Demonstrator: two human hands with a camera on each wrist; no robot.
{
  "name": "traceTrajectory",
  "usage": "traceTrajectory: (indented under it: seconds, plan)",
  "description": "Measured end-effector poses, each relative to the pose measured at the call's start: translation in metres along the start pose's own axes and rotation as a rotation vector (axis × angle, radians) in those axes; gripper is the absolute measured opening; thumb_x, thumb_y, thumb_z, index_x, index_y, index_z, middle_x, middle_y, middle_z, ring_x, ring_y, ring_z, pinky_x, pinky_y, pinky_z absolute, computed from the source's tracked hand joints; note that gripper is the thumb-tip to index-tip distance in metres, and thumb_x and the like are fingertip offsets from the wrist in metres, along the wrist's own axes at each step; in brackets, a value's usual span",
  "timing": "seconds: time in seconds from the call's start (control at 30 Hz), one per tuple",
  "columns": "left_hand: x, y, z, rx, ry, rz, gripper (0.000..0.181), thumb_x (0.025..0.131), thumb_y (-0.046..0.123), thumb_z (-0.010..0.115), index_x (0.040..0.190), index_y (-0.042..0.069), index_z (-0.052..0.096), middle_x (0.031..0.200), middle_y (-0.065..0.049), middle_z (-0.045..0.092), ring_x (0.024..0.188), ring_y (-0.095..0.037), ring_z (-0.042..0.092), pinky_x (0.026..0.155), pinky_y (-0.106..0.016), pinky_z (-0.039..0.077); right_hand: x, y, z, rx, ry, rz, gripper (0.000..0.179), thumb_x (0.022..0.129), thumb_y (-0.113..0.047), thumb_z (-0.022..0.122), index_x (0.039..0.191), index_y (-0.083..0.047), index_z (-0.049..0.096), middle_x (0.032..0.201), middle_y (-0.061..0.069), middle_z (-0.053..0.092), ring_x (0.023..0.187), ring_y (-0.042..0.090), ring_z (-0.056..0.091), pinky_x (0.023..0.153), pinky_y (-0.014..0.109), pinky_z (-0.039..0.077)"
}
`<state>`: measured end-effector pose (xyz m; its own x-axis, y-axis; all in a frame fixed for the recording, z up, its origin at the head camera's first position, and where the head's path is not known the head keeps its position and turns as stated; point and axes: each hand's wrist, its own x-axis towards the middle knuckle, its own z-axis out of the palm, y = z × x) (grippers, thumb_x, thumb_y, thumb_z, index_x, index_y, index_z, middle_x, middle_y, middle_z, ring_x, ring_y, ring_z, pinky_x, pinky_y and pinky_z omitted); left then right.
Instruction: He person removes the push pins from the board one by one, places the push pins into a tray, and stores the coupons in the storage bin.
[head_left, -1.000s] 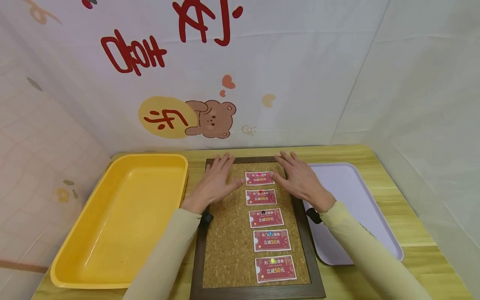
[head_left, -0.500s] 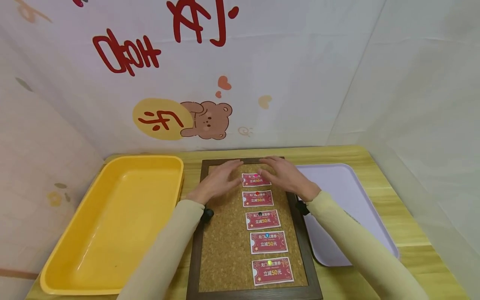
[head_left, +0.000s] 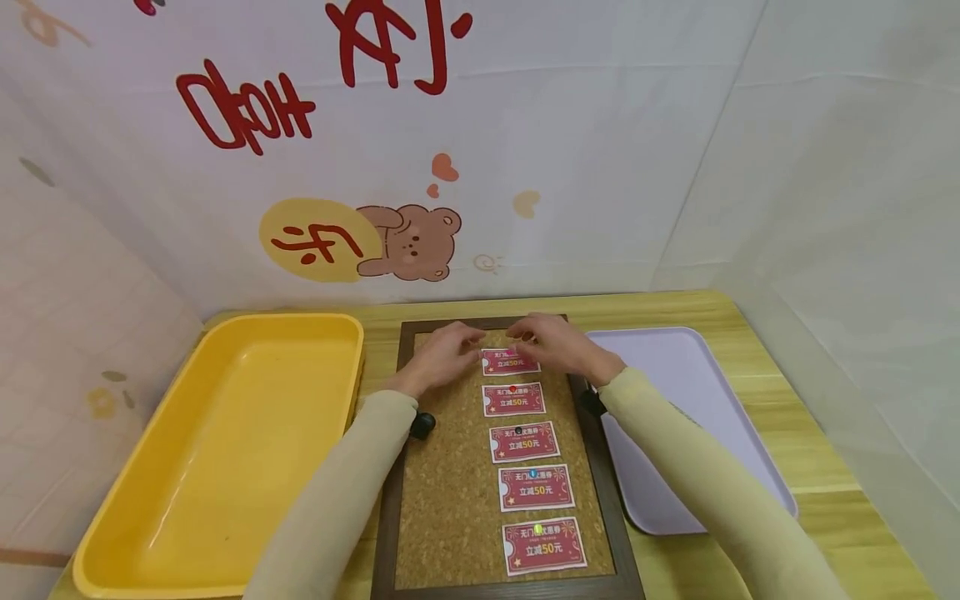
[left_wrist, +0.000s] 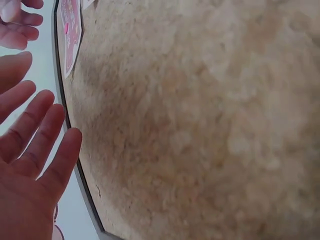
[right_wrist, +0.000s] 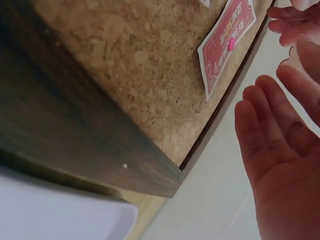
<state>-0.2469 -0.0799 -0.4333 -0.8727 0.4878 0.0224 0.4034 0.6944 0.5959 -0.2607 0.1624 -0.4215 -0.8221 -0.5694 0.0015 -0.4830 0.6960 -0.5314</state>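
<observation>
Red rectangular paper coupon [head_left: 502, 364], near the left grip [head_left: 442, 353] and right grip [head_left: 558, 342], both half-open, empty, should be light, easily creased (I'd pinch its edges).

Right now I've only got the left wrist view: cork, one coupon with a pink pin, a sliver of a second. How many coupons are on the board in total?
Observer: Five coupons, in a column on the cork board, per the head view.

Operator: Pin on the one nearest the person?

Observer: The head view shows a yellow-green pin there.

Operator: I only get part of the right hand. Anything in its palm?

Observer: No, the right wrist view shows the palm bare.
</observation>
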Motion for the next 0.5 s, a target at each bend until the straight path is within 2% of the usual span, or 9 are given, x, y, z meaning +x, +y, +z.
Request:
traceTrajectory:
  seconds: [0.17, 0.27, 0.4, 0.5]
  plan:
    - [0.004, 0.000, 0.004, 0.059, -0.016, -0.026, 0.038, 0.102, 0.015, 0.065, 0.137, 0.001, 0.065, 0.121, -0.013, 0.066, 0.113, -0.027, 0.061, 0.101, -0.044, 0.049, 0.010, 0.004, 0.004, 0.008, -0.023, 0.011, 0.023, 0.101, -0.013, 0.066, 0.120, -0.003, 0.074, 0.110, 0.008, 0.073, 0.101, 0.021, 0.068, 0.090, 0.043, 0.055]
    - [0.007, 0.001, 0.003, 0.078, -0.034, -0.046, 0.032, 0.102, 0.016, 0.065, 0.132, 0.003, 0.069, 0.112, -0.010, 0.065, 0.104, -0.024, 0.060, 0.095, -0.043, 0.050, 0.015, 0.007, 0.005, 0.013, -0.034, 0.028, 0.019, 0.100, -0.012, 0.067, 0.115, -0.005, 0.076, 0.107, 0.006, 0.074, 0.099, 0.020, 0.067, 0.089, 0.043, 0.054]
    - [0.009, 0.004, 0.002, 0.097, -0.065, -0.018, 0.016, 0.103, 0.015, 0.065, 0.114, 0.006, 0.072, 0.096, -0.008, 0.061, 0.093, -0.023, 0.054, 0.085, -0.042, 0.047, 0.019, 0.009, 0.006, 0.031, -0.061, 0.058, 0.014, 0.100, -0.012, 0.068, 0.109, -0.008, 0.077, 0.102, 0.003, 0.074, 0.093, 0.017, 0.065, 0.086, 0.041, 0.053]
    - [0.011, 0.005, 0.003, 0.111, -0.077, 0.009, 0.011, 0.103, 0.013, 0.064, 0.107, 0.008, 0.072, 0.093, -0.006, 0.060, 0.094, -0.023, 0.052, 0.085, -0.041, 0.045, 0.021, 0.012, 0.007, 0.044, -0.084, 0.078, 0.011, 0.100, -0.012, 0.069, 0.105, -0.010, 0.078, 0.097, 0.000, 0.074, 0.087, 0.015, 0.063, 0.082, 0.037, 0.051]
